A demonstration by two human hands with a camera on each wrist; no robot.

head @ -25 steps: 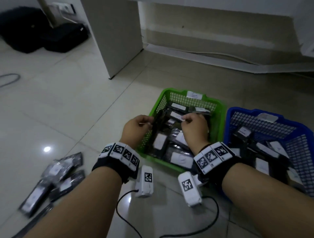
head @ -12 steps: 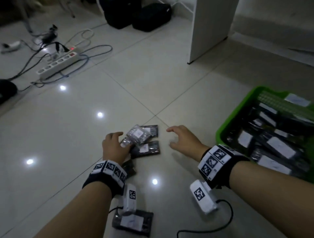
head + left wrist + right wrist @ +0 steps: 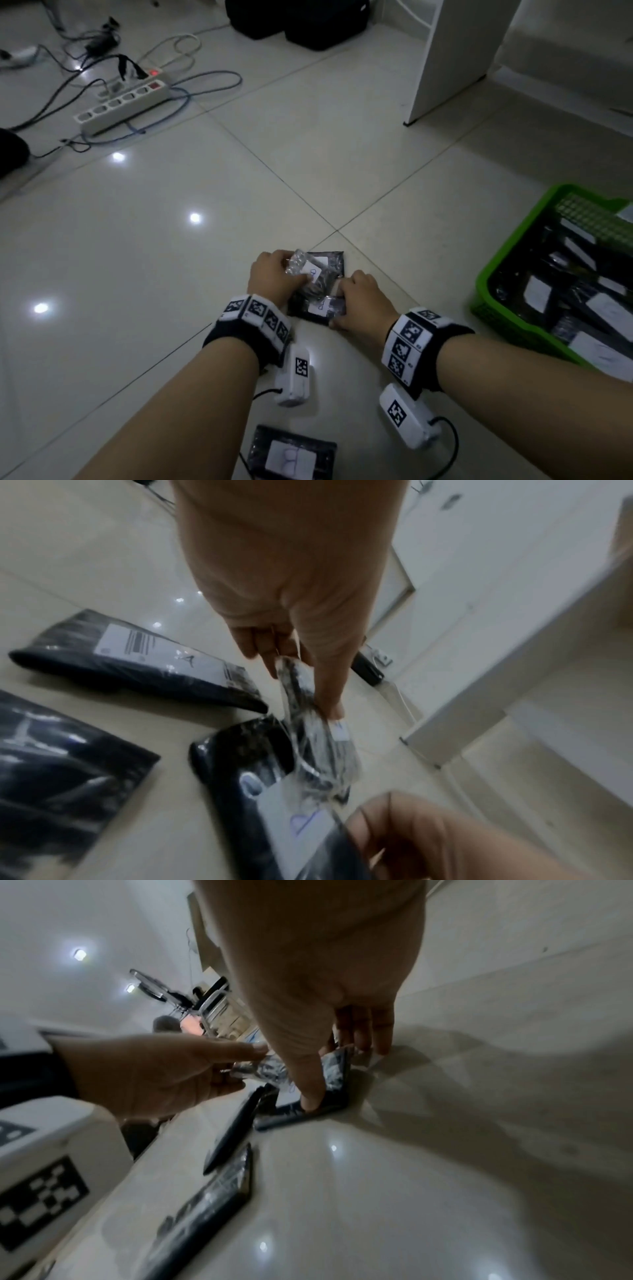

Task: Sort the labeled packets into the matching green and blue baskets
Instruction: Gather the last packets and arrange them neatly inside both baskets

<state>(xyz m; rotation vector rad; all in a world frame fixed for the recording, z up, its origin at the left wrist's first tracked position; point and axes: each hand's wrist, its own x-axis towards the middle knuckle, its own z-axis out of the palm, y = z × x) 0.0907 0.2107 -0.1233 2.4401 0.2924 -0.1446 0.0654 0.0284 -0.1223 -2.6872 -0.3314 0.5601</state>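
Observation:
My left hand (image 3: pixel 291 272) pinches a clear crinkly packet (image 3: pixel 306 269) with a white label and holds it just above the floor; the same packet (image 3: pixel 310 723) hangs from its thumb and fingers (image 3: pixel 329 696) in the left wrist view. My right hand (image 3: pixel 342 303) grips a dark labeled packet (image 3: pixel 323 308) lying on the floor, thumb on the near edge and fingers on the far edge (image 3: pixel 330 1085). Another dark packet (image 3: pixel 329 265) lies under the clear one. The green basket (image 3: pixel 496 270), full of packets, stands at the right. The blue basket is out of view.
One more labeled packet (image 3: pixel 293 457) lies near my forearms, and further packets (image 3: pixel 137 661) lie on the floor beside my left hand. A power strip (image 3: pixel 123 106) with cables sits far left, black bags (image 3: pixel 301 20) at the back, and a white cabinet panel (image 3: pixel 445 61) far right.
Both hands left the green basket and moved left to the floor pile. My left hand lifted the clear packet, and my right hand came down and gripped the dark packet.

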